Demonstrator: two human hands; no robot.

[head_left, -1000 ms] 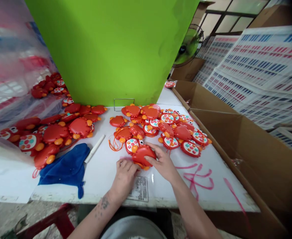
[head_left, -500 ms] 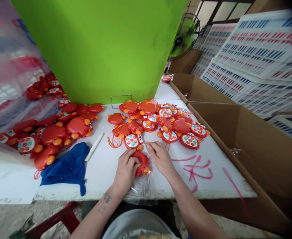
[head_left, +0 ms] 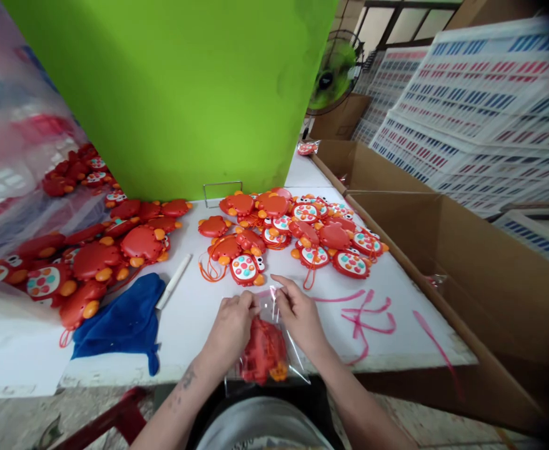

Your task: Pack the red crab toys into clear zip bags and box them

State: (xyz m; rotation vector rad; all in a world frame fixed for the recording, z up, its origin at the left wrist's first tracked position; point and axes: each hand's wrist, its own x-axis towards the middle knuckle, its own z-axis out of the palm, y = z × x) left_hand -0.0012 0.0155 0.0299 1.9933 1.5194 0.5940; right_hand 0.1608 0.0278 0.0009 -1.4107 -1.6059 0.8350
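A red crab-shaped toy lies inside a clear plastic bag that hangs over the table's front edge. My left hand and my right hand pinch the bag's upper mouth from either side. Just beyond them lies a crab toy with coloured buttons and orange claws. Many similar toys with orange cords spread across the white table in a loose group, and another group lies to the left. The bag's lower end is partly blurred.
A blue cloth and a white tube lie left of my hands. A green board stands behind the table, with a wire stand at its foot. An open cardboard box runs along the right edge. Pink marks cover the tabletop.
The toy has gone from lying on the table to sitting inside the clear bag. The bag has been lifted and drawn toward me, with both hands now at its mouth.
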